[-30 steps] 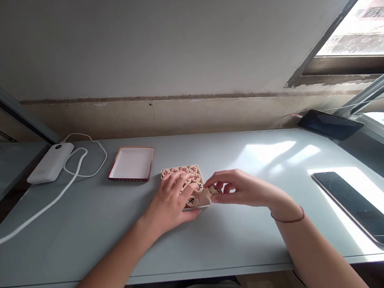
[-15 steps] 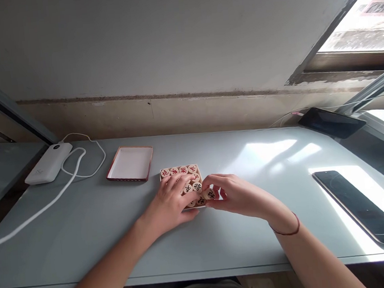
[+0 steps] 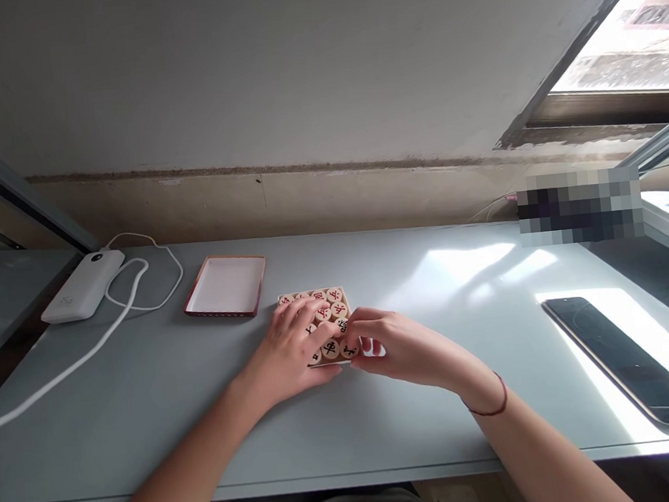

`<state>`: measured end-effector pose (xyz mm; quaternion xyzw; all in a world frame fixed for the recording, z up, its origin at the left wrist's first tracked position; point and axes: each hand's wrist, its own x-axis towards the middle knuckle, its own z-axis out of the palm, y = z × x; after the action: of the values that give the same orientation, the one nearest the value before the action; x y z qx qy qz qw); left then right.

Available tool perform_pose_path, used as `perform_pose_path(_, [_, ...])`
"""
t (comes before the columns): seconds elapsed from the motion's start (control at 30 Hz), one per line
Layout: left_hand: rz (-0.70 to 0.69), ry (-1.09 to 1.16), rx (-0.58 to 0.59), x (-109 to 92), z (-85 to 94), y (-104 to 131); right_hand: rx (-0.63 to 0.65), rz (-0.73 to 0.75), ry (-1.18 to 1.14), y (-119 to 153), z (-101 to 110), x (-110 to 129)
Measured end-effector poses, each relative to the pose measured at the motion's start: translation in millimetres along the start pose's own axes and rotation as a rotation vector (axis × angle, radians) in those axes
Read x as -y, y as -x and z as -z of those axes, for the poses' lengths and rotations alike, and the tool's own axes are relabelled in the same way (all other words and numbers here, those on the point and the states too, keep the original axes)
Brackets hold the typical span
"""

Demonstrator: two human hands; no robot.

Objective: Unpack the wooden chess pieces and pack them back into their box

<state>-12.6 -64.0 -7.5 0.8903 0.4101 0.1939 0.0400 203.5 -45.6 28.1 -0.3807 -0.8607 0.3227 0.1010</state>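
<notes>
A shallow, light-rimmed box (image 3: 349, 297) on the desk holds Chinese chess pieces (image 3: 322, 313), round and pale with red or black characters. My left hand (image 3: 288, 346) lies over the box's left side, fingers spread across the pieces and thumb reaching over the front rows. It hides several of them. At the front right corner, my right hand (image 3: 394, 344) has its thumb and index finger closed around a black-marked Chinese chess piece (image 3: 349, 349). That piece sits level with its neighbours, at the box's edge.
An open box lid (image 3: 225, 287), white inside with red sides, lies back left. Beyond it are a white power bank (image 3: 85, 287) and a looped white cable (image 3: 104, 344). A dark phone (image 3: 629, 361) lies at the right in sunlight. A pixelated patch covers the back right.
My right hand has moved slightly left, bringing the Chinese chess piece from the box's right edge into its front right corner. Pieces in the front row have shifted left.
</notes>
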Motion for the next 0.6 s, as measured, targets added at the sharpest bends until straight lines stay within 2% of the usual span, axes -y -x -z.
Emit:
perform_pose_path(0.13, [-0.017,0.011,-0.001,1,-1.4,-1,-0.057,0.008,-0.076,5,11,5])
perform_pose_path(0.2, [-0.026,0.014,0.009,2,-1.4,-1,-0.097,0.035,-0.183,17,15,13])
perform_pose_path(0.27, [-0.041,0.008,0.015,4,-1.2,-3,-0.048,0.089,-0.346,36,9,23])
perform_pose_path(0.33, [-0.053,-0.004,0.006,7,-1.2,-5,0.126,0.139,-0.534,57,-14,33])
perform_pose_path(0.4, [-0.058,-0.016,-0.009,11,-1.9,-8,0.359,0.155,-0.688,73,-55,36])
perform_pose_path(0.43, [-0.054,-0.025,-0.017,13,-2.4,-10,0.43,0.103,-0.711,77,-78,35])
perform_pose_path(0.5, [-0.034,-0.043,-0.036,17,-4.0,-12,0.537,-0.103,-0.693,77,-125,28])
perform_pose_path(0.53, [-0.017,-0.048,-0.048,20,-4.9,-12,0.508,-0.228,-0.645,74,-144,23])
perform_pose_path(0.6, [0.022,-0.046,-0.074,24,-7.1,-13,0.397,-0.366,-0.426,66,-167,18])
